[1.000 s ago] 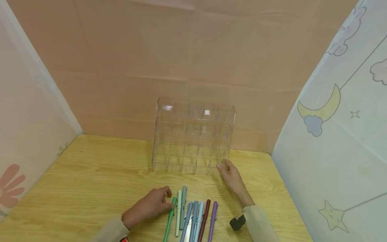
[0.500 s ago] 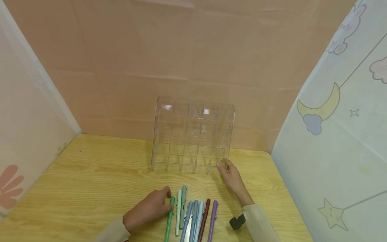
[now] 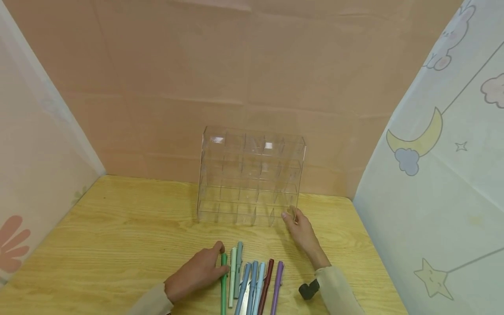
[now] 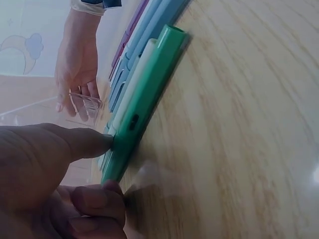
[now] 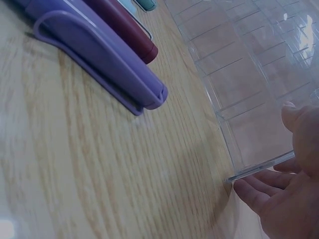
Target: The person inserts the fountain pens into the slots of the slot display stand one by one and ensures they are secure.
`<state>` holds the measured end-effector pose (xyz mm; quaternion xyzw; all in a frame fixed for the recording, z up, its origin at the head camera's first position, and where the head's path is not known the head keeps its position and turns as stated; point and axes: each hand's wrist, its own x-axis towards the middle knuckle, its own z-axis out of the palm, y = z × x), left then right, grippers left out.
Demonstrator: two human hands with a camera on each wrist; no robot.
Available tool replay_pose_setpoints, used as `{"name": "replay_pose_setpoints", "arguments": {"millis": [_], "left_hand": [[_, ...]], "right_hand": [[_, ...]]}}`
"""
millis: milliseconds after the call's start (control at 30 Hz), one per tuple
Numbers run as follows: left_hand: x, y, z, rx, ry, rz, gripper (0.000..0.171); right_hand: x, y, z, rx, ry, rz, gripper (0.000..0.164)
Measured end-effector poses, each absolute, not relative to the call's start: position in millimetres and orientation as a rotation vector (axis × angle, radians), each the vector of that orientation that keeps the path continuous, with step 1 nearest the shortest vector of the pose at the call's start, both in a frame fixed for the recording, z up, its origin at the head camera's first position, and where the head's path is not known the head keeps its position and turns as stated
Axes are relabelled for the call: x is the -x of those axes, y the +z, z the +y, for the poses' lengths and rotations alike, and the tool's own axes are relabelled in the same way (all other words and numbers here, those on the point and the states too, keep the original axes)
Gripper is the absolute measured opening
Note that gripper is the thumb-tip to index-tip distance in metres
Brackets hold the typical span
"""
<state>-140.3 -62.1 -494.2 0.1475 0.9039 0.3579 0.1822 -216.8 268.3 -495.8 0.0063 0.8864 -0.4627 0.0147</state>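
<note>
My left hand (image 3: 198, 271) is at the left end of a row of pens, pinching a green pen (image 3: 223, 288) between thumb and index finger. In the left wrist view the thumb presses the side of the green pen (image 4: 144, 94) while a fingertip sits at its far end. Farther back stands a clear plastic organizer (image 3: 251, 157) with rows of small compartments. My right hand (image 3: 304, 236) grips its lower right corner. The right wrist view has the thumb in front of the organizer (image 5: 239, 104) and the fingers behind its side panel.
Right of the green pen lie a pale green pen (image 3: 231, 284), a grey-green pen (image 3: 238, 271), several blue pens, a dark red pen (image 3: 267, 284) and a purple pen (image 3: 277, 284). The wooden table (image 3: 118, 236) has a tan backdrop (image 3: 165, 87) behind it and patterned side panels.
The green pen has swung straighter, its near end shifting right. My left hand has moved slightly right with it. The right hand and the organizer stay where they were.
</note>
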Motion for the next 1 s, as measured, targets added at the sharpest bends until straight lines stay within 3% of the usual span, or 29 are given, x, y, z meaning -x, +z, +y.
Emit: {"name": "replay_pose_setpoints", "arguments": {"millis": [433,667,1000], "left_hand": [[131.3,-491.4,-65.3,-0.520,0.853,2.752,0.018],[129.6,-493.8,-64.4,-0.521,0.725,2.909,0.016],[139.0,-484.7,-86.1,-0.484,1.084,2.680,0.013]], "right_hand": [[215.3,-497.7,270.0,-0.017,-1.455,2.750,0.077],[216.5,-497.6,269.9,-0.018,-1.435,2.765,0.074],[216.4,-497.4,269.2,-0.012,-1.427,2.768,0.073]]}}
